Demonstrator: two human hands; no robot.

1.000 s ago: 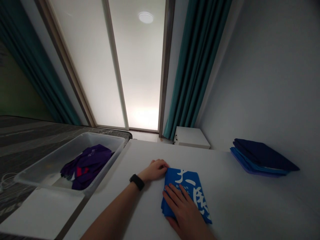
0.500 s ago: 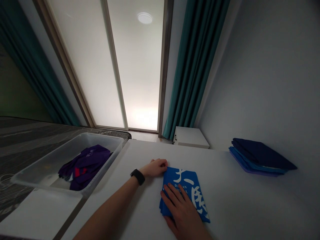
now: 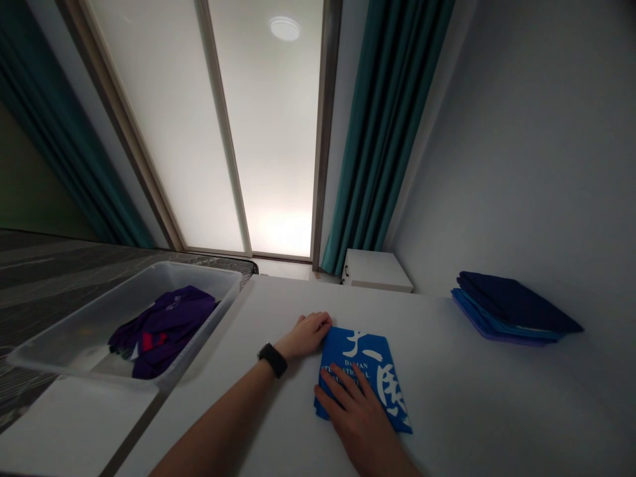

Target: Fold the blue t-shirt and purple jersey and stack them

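The right hand [image 3: 360, 421] lies palm down with its fingers straight and slightly spread, resting flat on the near left part of a folded blue printed cloth [image 3: 376, 368] and gripping nothing. The cloth lies flat on the white table [image 3: 447, 397], in front of the person, its upper face showing large white Chinese characters and smaller white capitals, some covered by the fingers. The left hand [image 3: 307, 332] is at the cloth's far left corner, fingers curled; whether they pinch the edge cannot be told. A black wristwatch [image 3: 272, 360] circles that wrist.

Off to the left, a translucent plastic bin [image 3: 226, 298] holds crumpled purple fabric [image 3: 173, 321] with a red patch. Well to the right of the cloth, a stack of folded fabrics [image 3: 517, 305] has navy on top, with brighter blue and violet below. Beyond the table's far edge stand a white cabinet [image 3: 380, 269], teal curtains [image 3: 387, 132] and a frosted sliding door [image 3: 271, 146].
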